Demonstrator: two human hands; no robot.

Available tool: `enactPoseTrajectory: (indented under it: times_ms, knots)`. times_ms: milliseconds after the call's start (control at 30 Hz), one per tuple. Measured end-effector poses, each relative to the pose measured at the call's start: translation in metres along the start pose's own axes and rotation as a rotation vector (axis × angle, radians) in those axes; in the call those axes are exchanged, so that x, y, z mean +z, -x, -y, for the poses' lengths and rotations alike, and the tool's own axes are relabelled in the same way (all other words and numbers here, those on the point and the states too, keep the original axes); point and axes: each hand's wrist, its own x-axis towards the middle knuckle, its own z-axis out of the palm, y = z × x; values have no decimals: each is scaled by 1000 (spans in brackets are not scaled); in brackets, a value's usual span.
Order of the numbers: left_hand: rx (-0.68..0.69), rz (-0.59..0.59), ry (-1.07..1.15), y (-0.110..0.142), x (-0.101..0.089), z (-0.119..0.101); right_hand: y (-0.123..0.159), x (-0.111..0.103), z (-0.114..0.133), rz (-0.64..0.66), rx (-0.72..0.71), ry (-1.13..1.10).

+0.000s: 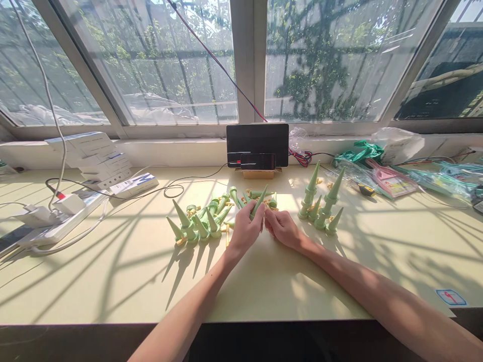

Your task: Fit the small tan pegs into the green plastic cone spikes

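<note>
My left hand [243,229] is closed around a green plastic cone-shaped spike [259,199], its point tilted up and away. Close beside it, my right hand [284,227] has its fingers pinched together near the spike's lower end; whatever is between them is hidden. To the left of my hands several similar green spikes [204,226] stand upright, with more lying in a loose pile behind. Small yellow pieces [227,235] are among them. On the right another group of green spikes [329,203] stands on end, two of them stacked tall.
A dark tablet [257,141] leans at the window, with a phone [260,161] before it on a small cardboard stand [258,174]. White boxes [101,163] and a power strip [68,216] with cables are at the left. Plastic bags [392,178] lie at the right.
</note>
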Motion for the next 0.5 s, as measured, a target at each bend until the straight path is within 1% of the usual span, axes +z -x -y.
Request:
enactPoseTrajectory:
  times_ms: [267,500]
  knots:
    - [9,0,-9,0,0,-1,1,0,-5,17,26,2]
    - [11,-11,-25,0,1,-2,1,1,-5,21,19,1]
